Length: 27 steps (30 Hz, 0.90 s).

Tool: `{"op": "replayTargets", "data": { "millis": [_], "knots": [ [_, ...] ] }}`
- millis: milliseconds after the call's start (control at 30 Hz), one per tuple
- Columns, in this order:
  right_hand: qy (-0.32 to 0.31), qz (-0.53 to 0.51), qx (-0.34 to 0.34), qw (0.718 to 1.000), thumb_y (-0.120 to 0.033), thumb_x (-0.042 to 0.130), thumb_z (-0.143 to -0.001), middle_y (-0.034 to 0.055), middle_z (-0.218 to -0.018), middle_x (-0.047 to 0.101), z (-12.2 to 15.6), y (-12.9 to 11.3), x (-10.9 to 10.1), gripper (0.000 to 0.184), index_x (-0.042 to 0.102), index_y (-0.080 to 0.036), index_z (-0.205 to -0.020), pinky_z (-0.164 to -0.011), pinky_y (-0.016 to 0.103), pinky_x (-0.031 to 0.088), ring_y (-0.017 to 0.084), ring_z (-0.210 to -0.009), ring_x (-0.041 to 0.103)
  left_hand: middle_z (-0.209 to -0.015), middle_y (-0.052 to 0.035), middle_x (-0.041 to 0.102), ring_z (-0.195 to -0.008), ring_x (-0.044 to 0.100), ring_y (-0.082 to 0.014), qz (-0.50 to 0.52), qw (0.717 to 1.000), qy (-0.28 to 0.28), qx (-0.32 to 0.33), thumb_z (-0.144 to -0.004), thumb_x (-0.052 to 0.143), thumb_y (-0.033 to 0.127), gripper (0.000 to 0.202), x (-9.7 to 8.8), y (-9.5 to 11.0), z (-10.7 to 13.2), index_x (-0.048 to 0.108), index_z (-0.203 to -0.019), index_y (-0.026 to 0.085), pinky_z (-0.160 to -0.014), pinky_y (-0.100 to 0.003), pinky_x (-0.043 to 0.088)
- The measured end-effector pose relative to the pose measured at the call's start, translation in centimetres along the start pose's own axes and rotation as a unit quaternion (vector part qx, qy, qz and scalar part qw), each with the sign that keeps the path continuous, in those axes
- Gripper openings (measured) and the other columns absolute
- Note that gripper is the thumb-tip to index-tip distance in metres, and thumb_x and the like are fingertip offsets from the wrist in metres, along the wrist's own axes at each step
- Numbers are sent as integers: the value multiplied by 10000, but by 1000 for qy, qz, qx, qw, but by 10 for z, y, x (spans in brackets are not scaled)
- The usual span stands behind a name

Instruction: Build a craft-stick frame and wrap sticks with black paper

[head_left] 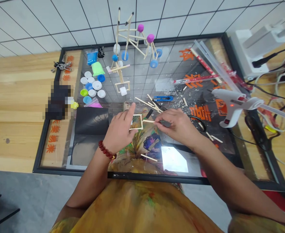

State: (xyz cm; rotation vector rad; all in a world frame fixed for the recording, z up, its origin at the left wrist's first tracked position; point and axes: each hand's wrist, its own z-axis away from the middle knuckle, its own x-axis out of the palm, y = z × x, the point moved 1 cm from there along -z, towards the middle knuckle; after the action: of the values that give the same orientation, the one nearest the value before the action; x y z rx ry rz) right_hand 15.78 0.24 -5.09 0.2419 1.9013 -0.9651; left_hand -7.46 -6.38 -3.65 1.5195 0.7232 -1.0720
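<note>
A small square frame of pale wooden sticks (142,122) lies on the glass tabletop. My left hand (119,131), with a red bead bracelet at its wrist, holds the frame from the left, thumb at its near side and a finger past its far side. Part of the frame is hidden under this hand. From the right, my right hand (174,124) pinches a short thin wooden stick (148,121), whose left end meets the frame's right side. Just beyond the stick lies a small black strip (149,114). Several loose sticks (148,104) lie past my right hand.
A white glue gun (234,103) with a lit red light stands at right, near a power strip (248,53) and cables. A blue utility knife (163,98) lies beyond my hands. Stick figures (132,40) stand at the back; bottle caps (97,85) and a black sheet (91,121) are left.
</note>
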Motion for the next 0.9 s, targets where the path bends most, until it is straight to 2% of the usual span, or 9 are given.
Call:
{"op": "replayTargets", "data": {
  "millis": [200,333,533,733,900],
  "knots": [
    [-7,-79,57,995,-281,584,-915,33,-835,763,-3,-4,-4,151,708,-213,-861,-767,344,441,200,-782,687,-1307,-141,618,-1199,565,-337,2,1000,27,-1,-845,622,280,916,-1,0,-1,97,-1592,200,-998,-503,468],
    [-4,-106,73,992,-283,579,-915,36,-845,766,-4,-4,-3,170,722,-214,-856,-737,331,461,199,-781,688,-1290,-136,632,-1204,570,-332,10,999,45,4,-847,617,274,903,-1,-1,-1,110,-1590,205,-1000,-504,472],
    [-10,-103,72,992,-280,586,-907,34,-827,762,-4,-2,-1,163,726,-218,-851,-739,339,456,206,-782,678,-1328,-146,617,-1222,569,-336,25,999,37,10,-861,611,299,909,-1,-3,-1,81,-1593,199,-1003,-511,475],
    [7,-80,63,995,-270,565,-923,36,-848,765,-4,-1,4,169,713,-219,-860,-774,356,427,211,-815,677,-1347,-134,611,-1225,571,-329,32,999,37,15,-848,625,259,932,0,-2,-1,66,-1593,212,-1006,-513,476],
    [23,-33,56,998,-332,607,-921,40,-925,765,-1,0,10,134,699,-237,-903,-840,390,380,231,-887,665,-1345,-130,614,-1245,559,-327,29,999,37,12,-845,621,253,928,0,-2,-1,70,-1592,229,-1005,-510,472]
  ]
}}
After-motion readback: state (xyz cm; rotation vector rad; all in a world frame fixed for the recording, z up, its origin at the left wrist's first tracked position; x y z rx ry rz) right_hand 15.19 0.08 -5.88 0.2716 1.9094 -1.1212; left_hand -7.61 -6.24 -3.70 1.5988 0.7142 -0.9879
